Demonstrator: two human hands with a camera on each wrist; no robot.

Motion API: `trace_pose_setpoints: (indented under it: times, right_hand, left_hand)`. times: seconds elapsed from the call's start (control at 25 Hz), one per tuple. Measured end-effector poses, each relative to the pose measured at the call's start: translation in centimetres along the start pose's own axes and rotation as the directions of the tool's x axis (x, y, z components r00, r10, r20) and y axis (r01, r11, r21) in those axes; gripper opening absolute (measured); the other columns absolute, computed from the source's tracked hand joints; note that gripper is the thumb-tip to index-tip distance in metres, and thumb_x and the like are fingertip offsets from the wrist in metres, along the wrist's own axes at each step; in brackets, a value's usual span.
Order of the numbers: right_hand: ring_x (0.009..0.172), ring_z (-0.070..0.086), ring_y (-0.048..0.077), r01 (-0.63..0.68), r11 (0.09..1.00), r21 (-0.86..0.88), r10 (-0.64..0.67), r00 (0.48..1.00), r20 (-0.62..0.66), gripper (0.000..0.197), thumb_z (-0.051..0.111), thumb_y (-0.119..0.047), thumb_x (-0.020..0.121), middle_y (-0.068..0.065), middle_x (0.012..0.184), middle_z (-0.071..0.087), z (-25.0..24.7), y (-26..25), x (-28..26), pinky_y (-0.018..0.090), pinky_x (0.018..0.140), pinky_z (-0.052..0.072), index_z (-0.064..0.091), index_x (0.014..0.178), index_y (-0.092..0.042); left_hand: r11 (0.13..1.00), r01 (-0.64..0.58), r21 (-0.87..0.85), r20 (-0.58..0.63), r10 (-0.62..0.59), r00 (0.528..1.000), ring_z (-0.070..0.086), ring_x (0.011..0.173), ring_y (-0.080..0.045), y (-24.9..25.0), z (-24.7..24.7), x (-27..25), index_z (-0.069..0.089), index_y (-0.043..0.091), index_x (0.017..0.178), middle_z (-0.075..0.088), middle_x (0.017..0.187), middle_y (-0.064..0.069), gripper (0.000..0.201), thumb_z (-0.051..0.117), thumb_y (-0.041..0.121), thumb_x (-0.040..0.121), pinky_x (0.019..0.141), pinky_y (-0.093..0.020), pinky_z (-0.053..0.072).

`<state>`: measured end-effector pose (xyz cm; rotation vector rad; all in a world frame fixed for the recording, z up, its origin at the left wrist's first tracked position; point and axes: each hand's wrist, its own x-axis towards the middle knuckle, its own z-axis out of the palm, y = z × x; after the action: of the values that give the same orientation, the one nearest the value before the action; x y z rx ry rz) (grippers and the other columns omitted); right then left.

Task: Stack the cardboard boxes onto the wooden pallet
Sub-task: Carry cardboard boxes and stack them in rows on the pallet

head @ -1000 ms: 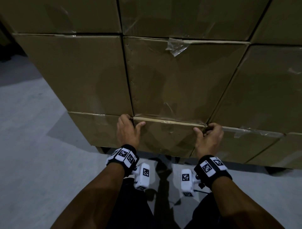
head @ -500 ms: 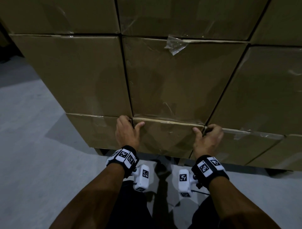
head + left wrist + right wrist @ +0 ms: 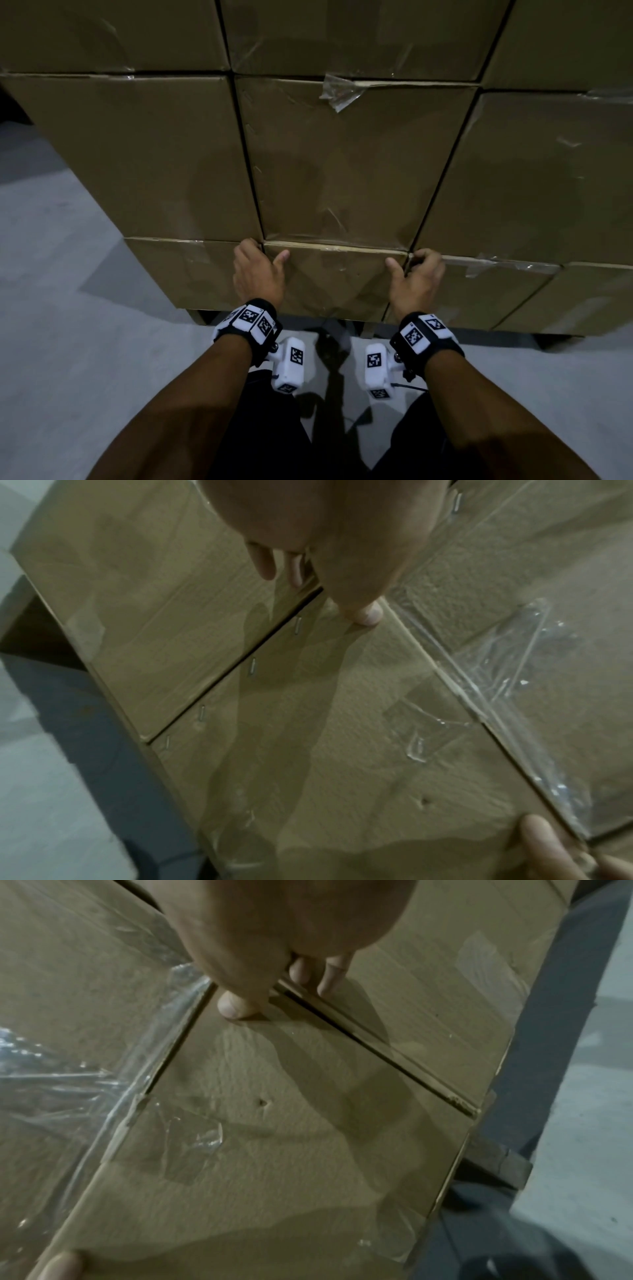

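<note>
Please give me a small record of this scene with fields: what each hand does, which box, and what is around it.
left hand: fingers in the gap at the left edge of the bottom middle box, thumb on its front
right hand: same grip at the right edge
boxes above: stacked on it
loose tape: on the box above
floor: grey

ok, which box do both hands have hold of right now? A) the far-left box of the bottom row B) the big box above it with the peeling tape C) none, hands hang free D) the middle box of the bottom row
D: left hand and right hand grip the two upper corners of the bottom-row middle box, thumbs on its front face, fingers hooked into the side gaps.
</note>
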<state>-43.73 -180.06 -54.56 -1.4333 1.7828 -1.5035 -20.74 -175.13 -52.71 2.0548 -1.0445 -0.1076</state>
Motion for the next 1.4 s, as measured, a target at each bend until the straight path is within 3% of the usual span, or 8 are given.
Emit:
trace_pose_setpoints:
  times: [0.16, 0.28, 0.4, 0.48, 0.72, 1.04, 1.24, 1.4]
  right_hand:
    - [0.093, 0.047, 0.021, -0.031, 0.999, -0.019, 0.031, 0.998, 0.046, 0.041, 0.079, -0.017, 0.083, 0.003, 0.109, 0.043, -0.9, -0.5, 0.3, 0.027, 0.082, 0.035, 0.051, 0.111, -0.008]
    - [0.097, 0.051, 0.025, -0.063, 0.997, -0.039, 0.067, 0.992, 0.109, 0.038, 0.075, -0.014, 0.086, 0.003, 0.111, 0.041, -1.3, -1.0, 0.1, 0.031, 0.086, 0.040, 0.050, 0.113, -0.009]
    - [0.115, 0.053, 0.031, -0.115, 0.981, -0.155, 0.153, 0.953, 0.260, 0.044, 0.071, -0.009, 0.089, 0.009, 0.126, 0.045, -2.9, -2.5, -0.1, 0.041, 0.102, 0.045, 0.048, 0.126, -0.011]
    - [0.125, 0.048, 0.031, -0.142, 0.954, -0.264, 0.228, 0.916, 0.329, 0.049, 0.067, -0.009, 0.092, 0.013, 0.137, 0.044, -5.2, -5.2, 0.0, 0.039, 0.105, 0.042, 0.045, 0.136, -0.010]
    - [0.119, 0.050, 0.031, -0.069, 0.882, -0.467, 0.286, 0.865, 0.413, 0.044, 0.062, -0.012, 0.095, 0.015, 0.136, 0.045, -16.1, -20.3, 4.2, 0.033, 0.096, 0.041, 0.047, 0.137, -0.007]
    - [0.123, 0.046, 0.029, 0.051, 0.825, -0.563, 0.248, 0.863, 0.440, 0.044, 0.060, -0.020, 0.097, 0.011, 0.137, 0.045, -32.4, -40.1, 11.8, 0.038, 0.101, 0.042, 0.047, 0.138, -0.012]
    - [0.123, 0.043, 0.026, 0.093, 0.818, -0.567, 0.195, 0.883, 0.426, 0.043, 0.060, -0.025, 0.097, 0.010, 0.138, 0.044, -36.6, -44.1, 15.3, 0.037, 0.103, 0.040, 0.046, 0.136, -0.013]
    - [0.122, 0.044, 0.025, 0.152, 0.782, -0.605, 0.156, 0.892, 0.425, 0.045, 0.061, -0.031, 0.097, 0.009, 0.138, 0.043, -37.4, -45.1, 17.9, 0.040, 0.103, 0.042, 0.044, 0.136, -0.016]
  left_hand:
    - [0.998, 0.028, 0.051, 0.037, -0.029, 0.999, 0.051, 0.109, -0.034, 0.8, -0.3, -0.5, 0.045, 0.001, 0.121, 0.049, 0.122, -0.018, 0.054, 0.067, 0.040, 0.090, 0.083, -0.041, 0.042]
    - [0.996, 0.050, 0.080, 0.077, -0.056, 0.995, 0.050, 0.112, -0.034, 1.2, -0.6, -0.4, 0.044, 0.002, 0.122, 0.048, 0.125, -0.018, 0.053, 0.067, 0.038, 0.091, 0.086, -0.042, 0.043]
    - [0.987, 0.085, 0.137, 0.209, -0.112, 0.971, 0.050, 0.115, -0.037, 2.7, -1.9, -1.1, 0.040, -0.001, 0.129, 0.044, 0.131, -0.020, 0.057, 0.065, 0.036, 0.093, 0.091, -0.044, 0.044]
    - [0.972, 0.091, 0.218, 0.294, -0.154, 0.943, 0.050, 0.116, -0.037, 5.2, -4.2, -1.8, 0.039, -0.001, 0.131, 0.043, 0.133, -0.020, 0.056, 0.062, 0.035, 0.095, 0.092, -0.043, 0.044]
    - [0.944, -0.108, 0.312, 0.458, -0.050, 0.888, 0.047, 0.112, -0.028, 20.4, -16.1, -2.1, 0.042, 0.007, 0.120, 0.047, 0.125, -0.013, 0.035, 0.055, 0.030, 0.097, 0.091, -0.039, 0.043]
    - [0.810, -0.511, 0.287, 0.595, 0.268, 0.758, 0.047, 0.113, -0.026, 43.4, -30.7, -1.9, 0.046, 0.012, 0.124, 0.050, 0.124, -0.009, 0.031, 0.048, 0.027, 0.096, 0.091, -0.037, 0.040]
    - [0.786, -0.571, 0.237, 0.561, 0.369, 0.741, 0.042, 0.128, -0.025, 51.0, -32.3, -1.5, 0.040, 0.011, 0.134, 0.042, 0.141, -0.010, 0.041, 0.047, 0.032, 0.100, 0.104, -0.038, 0.038]
    - [0.755, -0.603, 0.257, 0.568, 0.387, 0.726, 0.035, 0.136, -0.026, 53.1, -31.3, -0.3, 0.035, 0.010, 0.141, 0.036, 0.149, -0.012, 0.051, 0.048, 0.037, 0.100, 0.110, -0.041, 0.035]
